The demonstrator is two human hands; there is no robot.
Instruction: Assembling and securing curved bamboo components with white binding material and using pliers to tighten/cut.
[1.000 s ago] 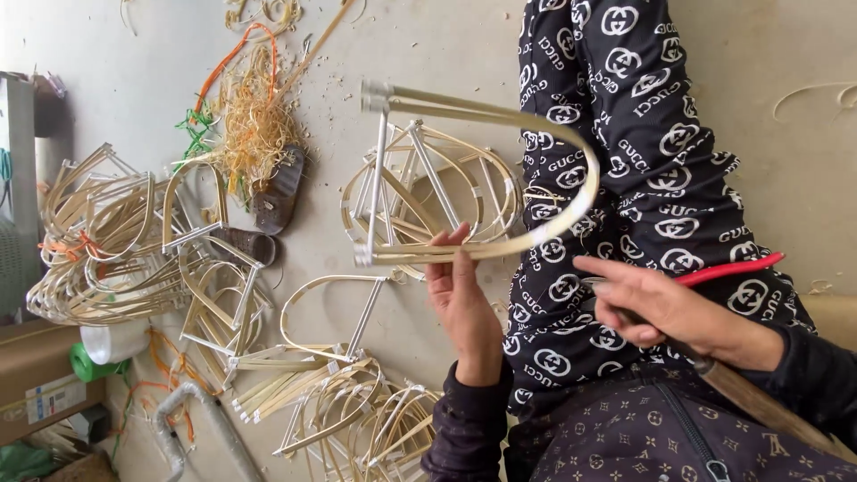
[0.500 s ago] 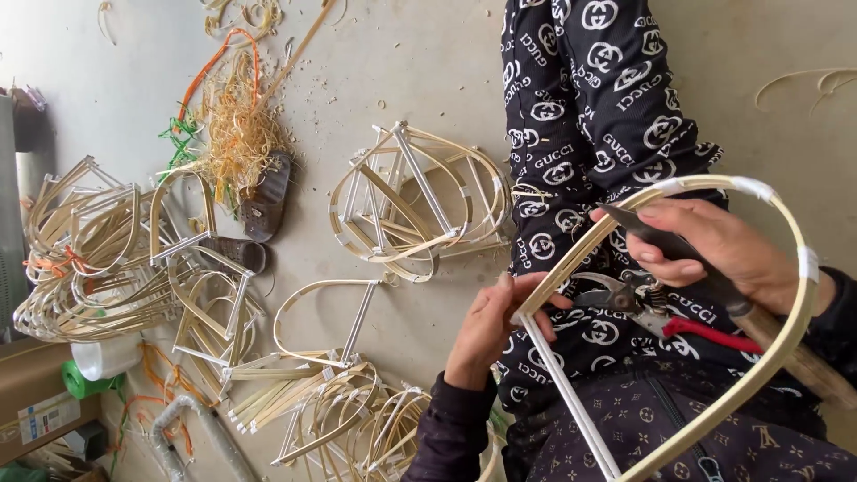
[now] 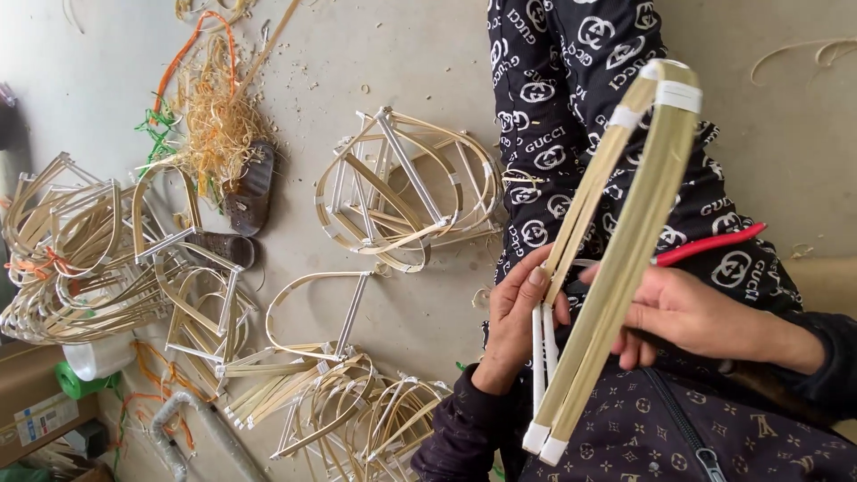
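Nearest, the left hand (image 3: 516, 323) pinches the bamboo strip frame (image 3: 616, 241) at its lower left edge, thumb on top. The right hand (image 3: 686, 314) closes on the frame's right side, a red-handled tool (image 3: 710, 245) showing above its fingers. Farther left, finished frames (image 3: 406, 187) lie on the concrete floor (image 3: 428, 62), near a sandal (image 3: 250, 183).

Both hands, left hand (image 3: 516, 326) and right hand (image 3: 687, 314), are bare, with dark cuffed sleeves (image 3: 451, 437) and dark trousers (image 3: 571, 98) patterned in white.
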